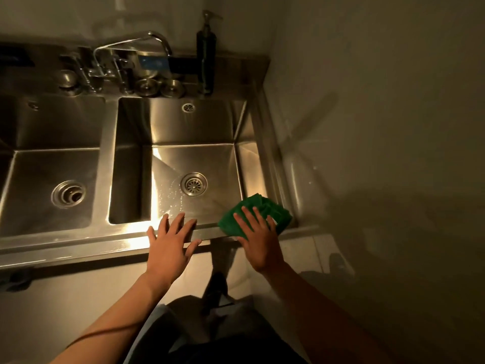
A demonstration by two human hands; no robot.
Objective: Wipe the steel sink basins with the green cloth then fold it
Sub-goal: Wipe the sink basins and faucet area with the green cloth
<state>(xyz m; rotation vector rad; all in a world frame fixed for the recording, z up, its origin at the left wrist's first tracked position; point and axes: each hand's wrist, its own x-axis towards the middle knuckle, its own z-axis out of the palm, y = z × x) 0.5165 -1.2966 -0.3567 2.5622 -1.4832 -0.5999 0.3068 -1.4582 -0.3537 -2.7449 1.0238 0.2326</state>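
Both arms are showing bare, from the left hand [172,241] and right hand [258,244] back to the frame edge. A thin dark line [105,333] is crossing the left forearm; whether it is a cord or a shadow is unclear. Lower down the person is wearing dark trousers [236,340], with a pale blue-grey garment edge [154,327] alongside and one dark shoe [217,285] showing beneath.

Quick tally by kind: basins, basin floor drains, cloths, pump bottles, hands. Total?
Basins: 2, left basin and right basin
Floor drains: 2, left drain and right drain
Green cloth: 1
Pump bottle: 1
Hands: 2, left hand and right hand
Total: 8
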